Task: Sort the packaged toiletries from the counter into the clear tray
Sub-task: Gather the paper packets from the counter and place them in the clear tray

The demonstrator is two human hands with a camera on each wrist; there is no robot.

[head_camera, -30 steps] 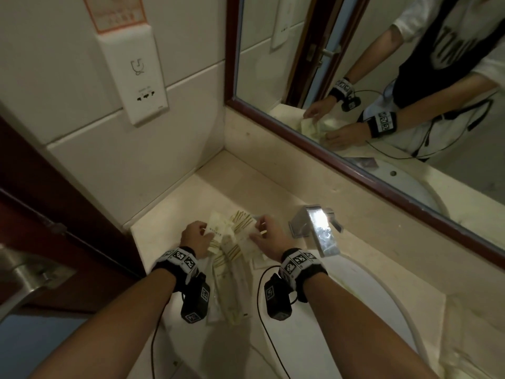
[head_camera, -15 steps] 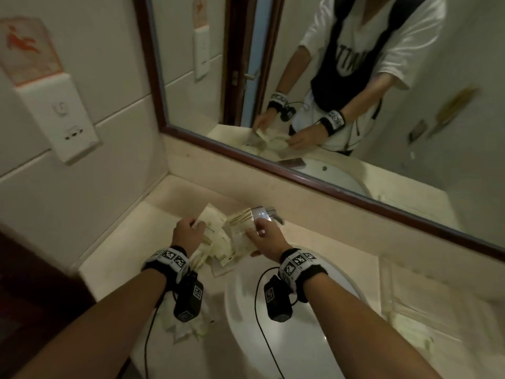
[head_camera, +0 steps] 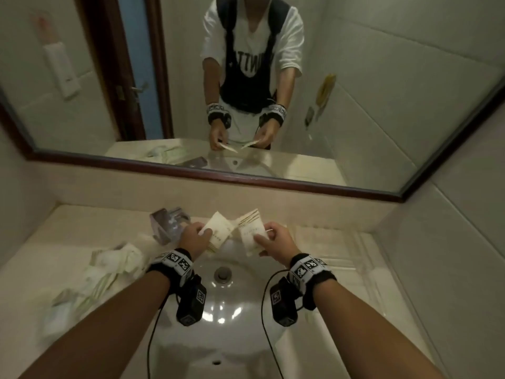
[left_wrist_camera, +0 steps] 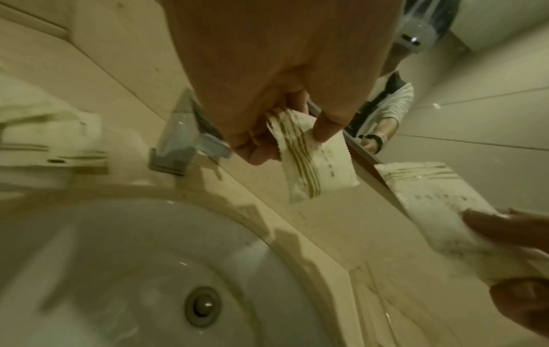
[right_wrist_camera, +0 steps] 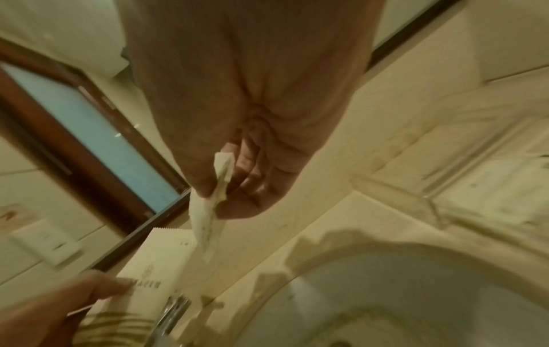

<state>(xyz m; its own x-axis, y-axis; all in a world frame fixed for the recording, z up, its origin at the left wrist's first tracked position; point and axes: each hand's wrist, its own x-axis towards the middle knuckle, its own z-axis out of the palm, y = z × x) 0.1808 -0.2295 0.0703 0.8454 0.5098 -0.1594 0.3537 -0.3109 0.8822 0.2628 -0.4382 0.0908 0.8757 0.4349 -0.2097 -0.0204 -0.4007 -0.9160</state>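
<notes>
Head view showed both hands above the sink [head_camera: 221, 318]; the left hand [head_camera: 194, 239] pinched one packet [head_camera: 218, 231], thumb on top; the right hand [head_camera: 277, 240] pinched another packet [head_camera: 251, 231] beside it; more packets [head_camera: 109, 272] lay heaped on the counter [head_camera: 82, 228] left of the basin; the tray [head_camera: 344, 247] sat on the right.

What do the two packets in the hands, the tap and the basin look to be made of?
The left packet and right packet look like matte, off-white paper or paper-like film: zigzag-cut ends, printed stripes, slight creasing. Which of the two cannot be told. The tap looks like polished chromed metal, mirror-bright and angular. The basin looks like glazed white ceramic, with sharp glossy highlights.
</notes>
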